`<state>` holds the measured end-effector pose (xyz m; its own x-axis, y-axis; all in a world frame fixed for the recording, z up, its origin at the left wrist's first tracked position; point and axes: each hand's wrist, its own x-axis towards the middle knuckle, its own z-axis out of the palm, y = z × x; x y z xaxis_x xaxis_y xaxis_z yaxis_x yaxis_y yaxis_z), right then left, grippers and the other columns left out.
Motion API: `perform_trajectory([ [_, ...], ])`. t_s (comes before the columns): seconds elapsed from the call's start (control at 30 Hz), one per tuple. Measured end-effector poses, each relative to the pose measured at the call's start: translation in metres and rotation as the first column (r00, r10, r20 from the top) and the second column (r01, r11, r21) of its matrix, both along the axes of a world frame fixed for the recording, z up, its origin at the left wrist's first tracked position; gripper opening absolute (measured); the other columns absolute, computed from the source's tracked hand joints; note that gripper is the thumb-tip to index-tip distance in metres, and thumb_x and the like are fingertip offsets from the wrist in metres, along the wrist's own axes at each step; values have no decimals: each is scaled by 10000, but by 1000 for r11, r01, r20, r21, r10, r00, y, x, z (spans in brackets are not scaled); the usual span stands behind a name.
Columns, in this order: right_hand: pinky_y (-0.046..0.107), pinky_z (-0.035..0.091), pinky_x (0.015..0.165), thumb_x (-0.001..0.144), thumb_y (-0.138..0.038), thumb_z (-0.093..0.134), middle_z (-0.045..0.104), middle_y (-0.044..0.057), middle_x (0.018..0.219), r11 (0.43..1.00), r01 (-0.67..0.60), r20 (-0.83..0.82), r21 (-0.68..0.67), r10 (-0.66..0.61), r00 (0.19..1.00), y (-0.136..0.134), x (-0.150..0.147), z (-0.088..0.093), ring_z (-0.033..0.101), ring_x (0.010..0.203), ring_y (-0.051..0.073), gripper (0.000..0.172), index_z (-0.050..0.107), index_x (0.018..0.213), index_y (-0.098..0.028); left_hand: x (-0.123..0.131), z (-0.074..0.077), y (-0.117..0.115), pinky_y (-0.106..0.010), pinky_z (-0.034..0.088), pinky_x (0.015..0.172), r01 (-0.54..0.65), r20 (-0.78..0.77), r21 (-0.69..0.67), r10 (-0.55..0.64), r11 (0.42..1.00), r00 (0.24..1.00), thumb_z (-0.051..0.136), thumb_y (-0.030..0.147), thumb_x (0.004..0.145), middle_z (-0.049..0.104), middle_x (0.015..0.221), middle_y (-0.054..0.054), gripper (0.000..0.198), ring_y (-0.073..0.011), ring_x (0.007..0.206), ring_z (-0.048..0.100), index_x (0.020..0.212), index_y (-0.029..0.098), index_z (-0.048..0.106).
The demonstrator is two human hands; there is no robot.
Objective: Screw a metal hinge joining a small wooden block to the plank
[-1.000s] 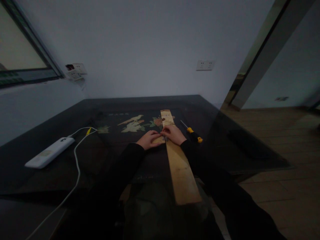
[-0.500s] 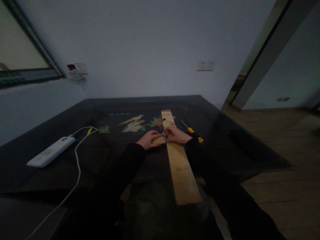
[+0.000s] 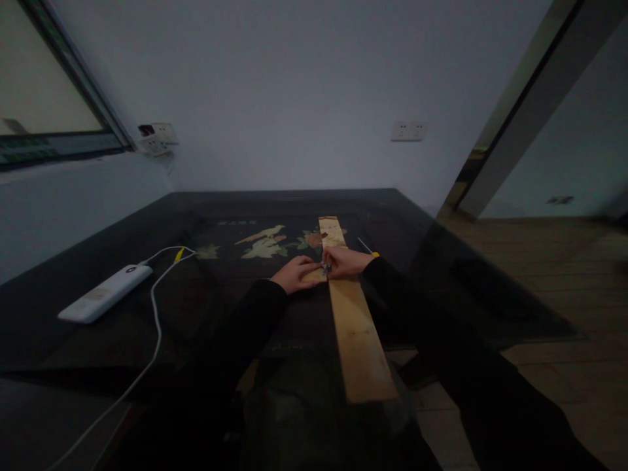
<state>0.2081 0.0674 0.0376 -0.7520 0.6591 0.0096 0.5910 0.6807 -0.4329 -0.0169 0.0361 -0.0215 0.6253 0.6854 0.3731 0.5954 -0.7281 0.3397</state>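
Observation:
A long light wooden board [image 3: 360,340] runs front to back on the dark table, its near end jutting past the edge. At its left side lies a shorter wooden piece [image 3: 314,277], mostly under my left hand [image 3: 296,273]. My left fingers are closed on this piece, their tips at a small silvery metal part [image 3: 325,267] where the two woods meet. From the right, my right hand [image 3: 345,261] pinches that metal part, above the long board. The part's exact shape is hidden by fingers. Right of my right hand lies a screwdriver [image 3: 366,246], its yellow-black handle mostly behind my sleeve.
A white power bank [image 3: 105,294] with a white cable [image 3: 156,314] lies on the left of the table [image 3: 206,314]. The cable hangs over the front edge. A bird-and-flower picture [image 3: 265,245] decorates the tabletop. Wall sockets [image 3: 408,131] are behind.
My right forearm has shifted and now covers most of the screwdriver's handle. My right hand has turned slightly at the metal part. The left hand stays in place; the view has moved a little.

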Motion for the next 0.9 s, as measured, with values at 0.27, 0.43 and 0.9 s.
perform_trajectory([
  [0.27,221,360,551,580,-215,715,609,8,812,1000,23,60,7,-23,998,2,-3,2,521,667,120,451,533,990,-170,1,0,0,-421,426,983,-5,7,-18,5,1000,1000,625,452,814,554,1145,-116,509,-247,1078,529,1271,230,591],
  [0.43,221,380,553,592,-176,687,625,-5,778,998,26,42,-54,-24,999,2,-4,2,535,645,116,435,512,990,-175,1,0,1,-429,435,970,-3,8,-14,3,1000,1000,623,449,814,556,1139,-114,509,-248,1067,531,1274,235,586],
  [0.9,230,381,572,502,-136,682,608,0,790,1000,-13,132,0,13,991,0,-13,11,547,702,148,530,460,978,-207,-1,2,0,-416,423,985,4,-11,-10,-4,1000,1000,607,454,825,548,1145,-119,521,-253,1081,517,1288,217,577],
])
